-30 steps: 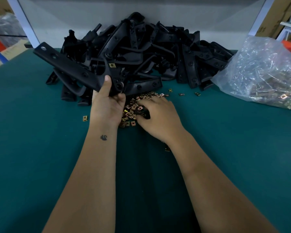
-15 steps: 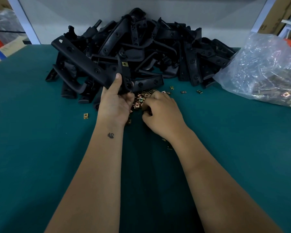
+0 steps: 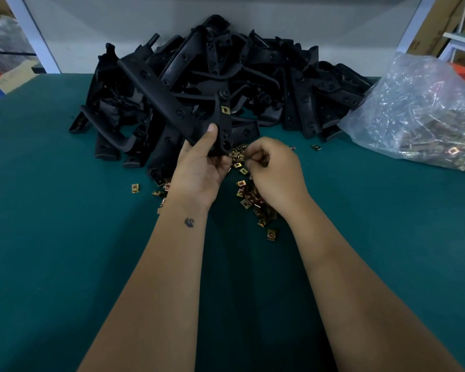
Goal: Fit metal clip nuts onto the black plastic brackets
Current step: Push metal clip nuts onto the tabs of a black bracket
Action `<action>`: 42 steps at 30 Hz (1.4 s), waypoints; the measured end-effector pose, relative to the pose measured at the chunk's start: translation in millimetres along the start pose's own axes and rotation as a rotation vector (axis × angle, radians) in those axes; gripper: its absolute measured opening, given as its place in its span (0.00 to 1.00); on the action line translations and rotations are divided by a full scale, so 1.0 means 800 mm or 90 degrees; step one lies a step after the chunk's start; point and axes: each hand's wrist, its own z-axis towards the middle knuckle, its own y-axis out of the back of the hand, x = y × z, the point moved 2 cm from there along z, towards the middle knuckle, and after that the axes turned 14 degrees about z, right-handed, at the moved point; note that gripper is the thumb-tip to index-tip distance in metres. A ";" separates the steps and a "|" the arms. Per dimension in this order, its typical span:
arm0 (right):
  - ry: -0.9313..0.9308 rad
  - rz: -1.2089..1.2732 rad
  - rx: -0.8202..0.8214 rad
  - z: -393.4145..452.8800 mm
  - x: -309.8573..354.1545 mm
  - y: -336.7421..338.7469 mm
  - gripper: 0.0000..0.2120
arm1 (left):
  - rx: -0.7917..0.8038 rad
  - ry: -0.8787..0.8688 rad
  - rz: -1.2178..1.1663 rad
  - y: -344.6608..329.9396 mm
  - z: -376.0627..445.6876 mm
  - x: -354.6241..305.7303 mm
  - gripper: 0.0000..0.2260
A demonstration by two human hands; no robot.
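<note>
Green matting (image 3: 65,237) carries a bracket heap (image 3: 253,84) at twelve o'clock. Left hand (image 3: 199,173) grasps one black bracket (image 3: 172,106), raised with its fitted clip (image 3: 225,109) facing up; right hand (image 3: 277,173), fingers curled, apparently pinches a clip nut above the loose nuts (image 3: 253,197), ready for fitting.

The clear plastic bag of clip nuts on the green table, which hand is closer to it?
Right. The right hand is curled above the loose clip nuts, on the side toward the bag, though well short of it. The left hand grips a black bracket farther away.
</note>
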 end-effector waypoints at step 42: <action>-0.167 0.640 -0.040 0.005 0.008 0.020 0.07 | 0.115 0.083 -0.023 -0.019 -0.009 0.014 0.08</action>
